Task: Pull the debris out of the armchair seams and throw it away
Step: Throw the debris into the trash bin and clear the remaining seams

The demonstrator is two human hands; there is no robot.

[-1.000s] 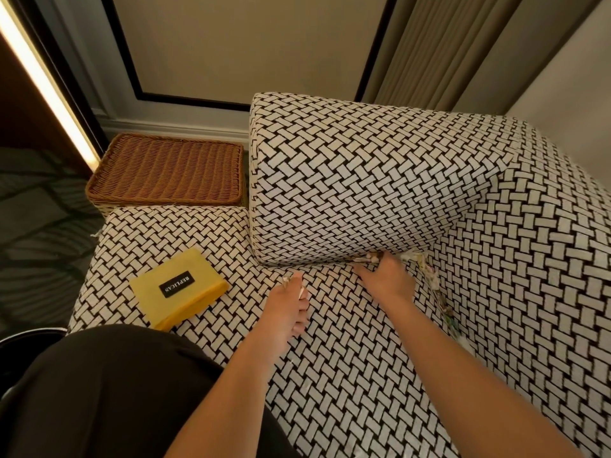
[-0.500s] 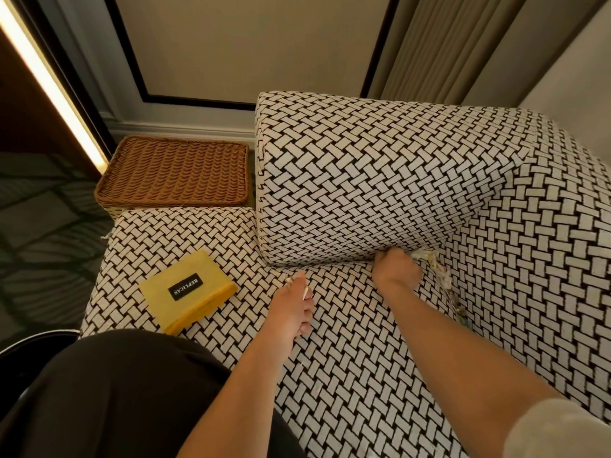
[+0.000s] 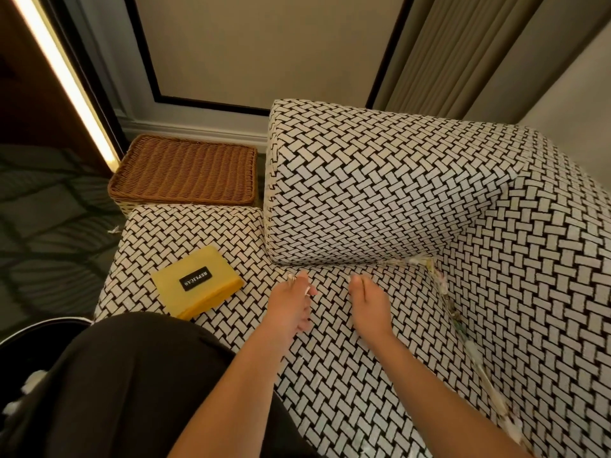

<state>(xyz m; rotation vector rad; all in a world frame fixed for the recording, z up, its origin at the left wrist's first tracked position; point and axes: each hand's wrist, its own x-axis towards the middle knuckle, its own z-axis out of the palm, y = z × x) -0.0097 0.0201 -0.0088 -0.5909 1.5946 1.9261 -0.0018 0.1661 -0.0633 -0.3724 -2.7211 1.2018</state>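
Debris: most of it sits wedged in the seam (image 3: pixel 444 292) as a ragged line of pale bits, running from the corner under the armrest (image 3: pixel 363 193) down the right edge of the seat (image 3: pixel 347 375).
Corner clump: a frayed tuft pokes out right where the armrest meets the seat.
Right hand (image 3: pixel 368 305): a second ago it was dug into that corner. Now it's backed out and lies flat on the seat, fingers straight, and I can't see anything in them.
Left hand (image 3: pixel 289 309): just beside the right one, same spot as before, fingers pinching a few pale scraps (image 3: pixel 308 291).
What that means: my guess is the last dig either came up empty or the catch went across to the left hand, can't tell which. The seam line looks barely thinner, so there's plenty left to pull.
Bin (image 3: pixel 43 327): dark round one at bottom left by the knee, with white bits inside — the held scraps haven't gone in yet.
Around: yellow pouch (image 3: pixel 198 282) on the cushion left of the hands, wicker basket (image 3: pixel 185 170) behind it.
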